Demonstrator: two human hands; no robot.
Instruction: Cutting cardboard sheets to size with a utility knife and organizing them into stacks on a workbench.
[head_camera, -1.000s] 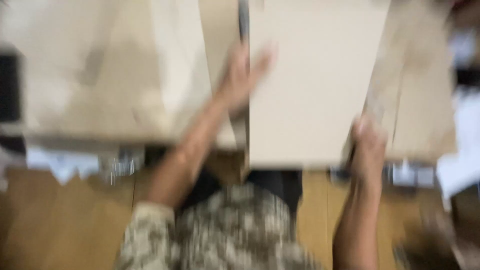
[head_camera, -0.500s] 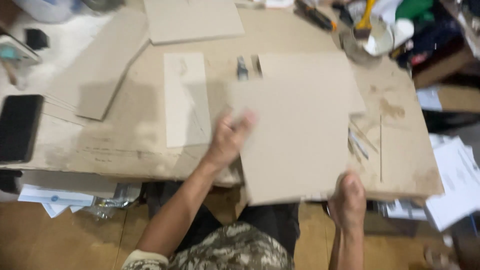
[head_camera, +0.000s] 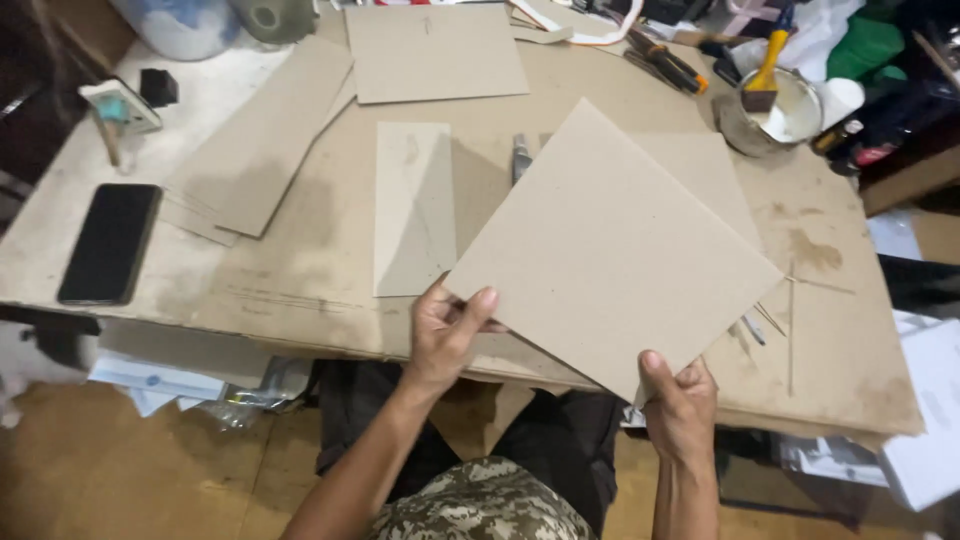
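Nearest, both hands pinch one large square cardboard sheet, tilted above the table: the left hand clamps its near-left corner, thumb on top, and the right hand clamps its near corner. Beyond lie one narrow cardboard piece, one black phone at left, one squarish sheet farther off, and one glue pot with a brush at far right.

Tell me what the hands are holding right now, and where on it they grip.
Both hold one grey cardboard sheet: the left hand pinches its near-left corner, the right hand its bottom corner, tilted above the table.
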